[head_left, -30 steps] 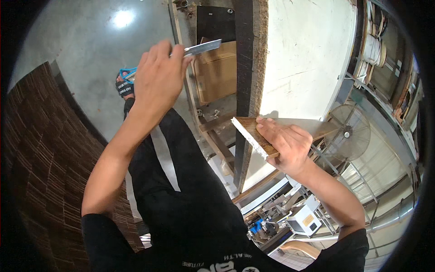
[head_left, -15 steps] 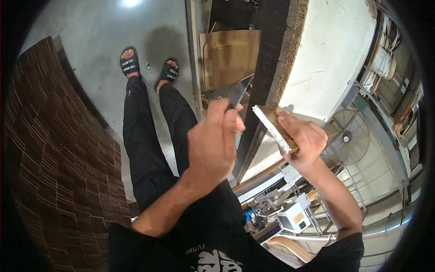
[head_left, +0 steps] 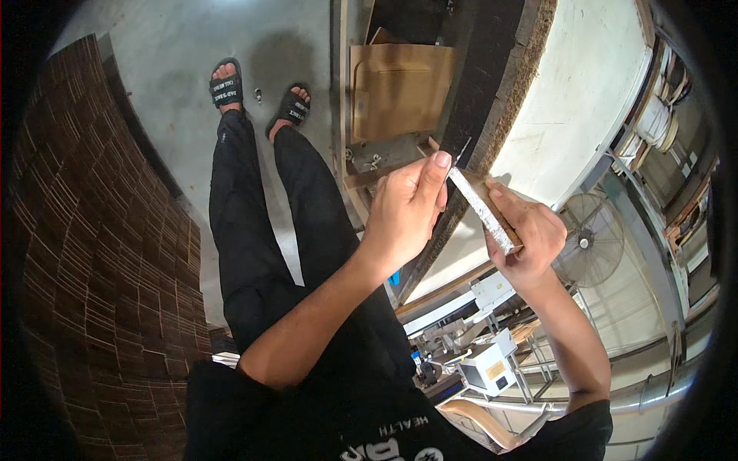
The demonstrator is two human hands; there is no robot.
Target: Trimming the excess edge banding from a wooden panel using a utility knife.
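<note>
My right hand point(head_left: 530, 238) grips a short wooden strip point(head_left: 483, 206) with a pale, rough top face, tilted up toward the left. My left hand point(head_left: 407, 207) is closed around a thin metal blade point(head_left: 463, 149). Only the blade's tip shows above my fingers, right at the strip's upper end. My left thumb rests against that end of the strip. Both hands meet in front of the dark edge of a white-topped table point(head_left: 569, 100).
A tall stack of brown sheets point(head_left: 100, 269) fills the left side. A brown cardboard sheet point(head_left: 400, 88) leans under the table. My feet in black sandals point(head_left: 261, 96) stand on grey floor. A floor fan point(head_left: 588, 242) and a small white machine point(head_left: 488, 369) sit lower right.
My left hand has swung down from the upper left with the blade and now meets the wooden strip. My right hand has kept hold of the strip, shifting slightly right.
</note>
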